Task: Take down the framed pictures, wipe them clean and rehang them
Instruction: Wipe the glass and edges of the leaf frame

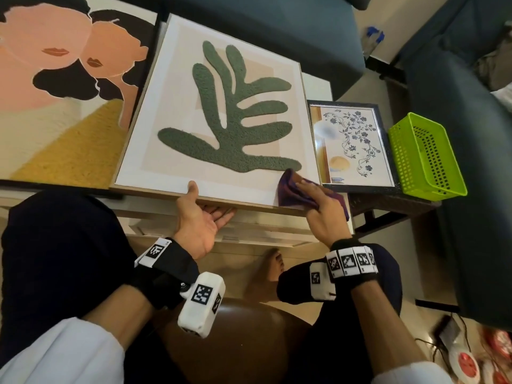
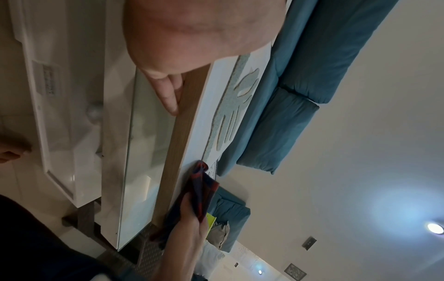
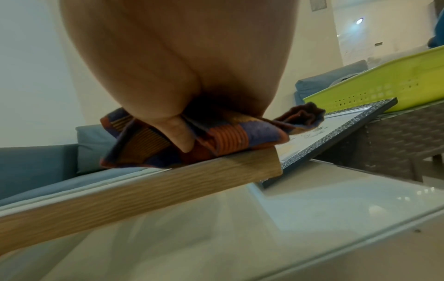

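A wood-framed picture of a green leaf (image 1: 216, 106) lies tilted on the white table, its near edge raised. My left hand (image 1: 207, 202) grips that near edge, thumb on top and fingers underneath; the left wrist view shows the fingers (image 2: 168, 91) along the wooden rim (image 2: 182, 133). My right hand (image 1: 318, 206) holds a folded purple and orange cloth (image 1: 293, 192) and presses it on the picture's near right corner. In the right wrist view the thumb (image 3: 182, 133) pins the cloth (image 3: 228, 136) on the rim (image 3: 144, 186).
A large picture of two faces (image 1: 61, 79) lies to the left. A small dark-framed floral picture (image 1: 352, 145) lies on the right, beside a green basket (image 1: 424, 156) on a wicker side table (image 1: 388, 203). A blue sofa (image 1: 277, 31) stands behind the glass-topped table (image 3: 336, 199).
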Motion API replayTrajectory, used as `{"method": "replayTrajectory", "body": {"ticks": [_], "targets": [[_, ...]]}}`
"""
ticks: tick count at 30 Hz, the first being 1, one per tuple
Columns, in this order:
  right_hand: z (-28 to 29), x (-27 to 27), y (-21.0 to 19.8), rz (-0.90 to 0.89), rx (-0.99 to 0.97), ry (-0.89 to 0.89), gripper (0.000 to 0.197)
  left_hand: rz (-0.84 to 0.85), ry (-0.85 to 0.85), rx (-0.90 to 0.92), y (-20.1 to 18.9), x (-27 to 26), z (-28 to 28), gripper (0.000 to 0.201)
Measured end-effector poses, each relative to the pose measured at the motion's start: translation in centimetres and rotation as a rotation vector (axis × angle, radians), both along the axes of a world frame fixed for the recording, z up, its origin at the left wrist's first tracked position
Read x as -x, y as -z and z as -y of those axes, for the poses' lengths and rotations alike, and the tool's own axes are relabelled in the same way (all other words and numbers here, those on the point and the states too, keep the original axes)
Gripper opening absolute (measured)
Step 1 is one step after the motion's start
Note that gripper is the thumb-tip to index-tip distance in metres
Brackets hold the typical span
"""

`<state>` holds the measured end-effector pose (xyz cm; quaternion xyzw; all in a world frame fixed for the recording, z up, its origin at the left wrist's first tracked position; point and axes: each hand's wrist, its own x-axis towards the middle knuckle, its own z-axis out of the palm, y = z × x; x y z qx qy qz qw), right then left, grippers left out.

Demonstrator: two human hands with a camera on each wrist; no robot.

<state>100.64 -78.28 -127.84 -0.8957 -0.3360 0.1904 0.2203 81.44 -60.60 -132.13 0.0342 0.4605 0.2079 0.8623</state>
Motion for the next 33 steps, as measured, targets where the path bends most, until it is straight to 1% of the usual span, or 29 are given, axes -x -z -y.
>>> {"method": "replayTrajectory", "body": {"ticks": [3, 4, 7, 9, 11, 14, 16, 18, 22, 25, 27, 29, 33], "targets": [[-1.6, -1.9, -0.2, 0.019, 0.012, 0.079, 0.071, 0.004, 0.007, -0.004, -0.1, -0.1, 0.3, 0.05], [-2.1, -1.9, -0.2, 0.007, 0.017, 0.051, 0.071, -0.001, 0.001, -0.008, -0.1, -0.2, 0.3, 0.05], [-3.5, 0.0, -0.1, -0.081, 0.003, -0.162, 0.076, -0.011, -0.015, -0.014, -0.1, 0.0, -0.3, 0.05], [-3.7, 0.7, 0.0, -0.126, -0.016, -0.237, 0.075, -0.009, -0.019, -0.01, -0.1, 0.0, -0.4, 0.049], [-3.6, -0.2, -0.3, -0.127, -0.033, -0.211, 0.074, 0.001, -0.014, -0.007, -0.2, 0.0, -0.3, 0.047], [-3.4, -2.4, -0.7, -0.085, -0.023, -0.065, 0.067, 0.014, -0.001, -0.001, -0.3, 0.0, 0.0, 0.048], [-3.7, -2.9, -0.7, -0.055, 0.005, -0.028, 0.067, 0.01, -0.005, -0.004, -0.4, 0.0, -0.1, 0.048], [-4.5, -2.3, -0.4, -0.072, 0.016, -0.09, 0.067, -0.003, -0.012, -0.009, -0.4, 0.0, -0.2, 0.049], [-7.0, 0.2, -0.3, -0.158, -0.012, -0.296, 0.061, -0.018, -0.007, -0.011, -0.4, -0.1, -0.2, 0.051], [-8.5, 1.6, -0.6, -0.138, -0.021, -0.36, 0.06, -0.025, -0.004, -0.02, -0.2, 0.0, -0.3, 0.054], [-8.2, 1.7, -0.8, -0.149, -0.028, -0.373, 0.063, -0.016, -0.011, -0.013, -0.1, 0.0, -0.4, 0.054], [-7.1, 0.7, -1.3, -0.121, 0.002, -0.34, 0.064, 0.002, -0.016, -0.006, 0.0, 0.1, -0.6, 0.053], [-4.0, -3.9, -1.7, -0.084, 0.044, -0.12, 0.067, 0.012, -0.014, 0.008, 0.5, 0.0, -0.4, 0.053]]}}
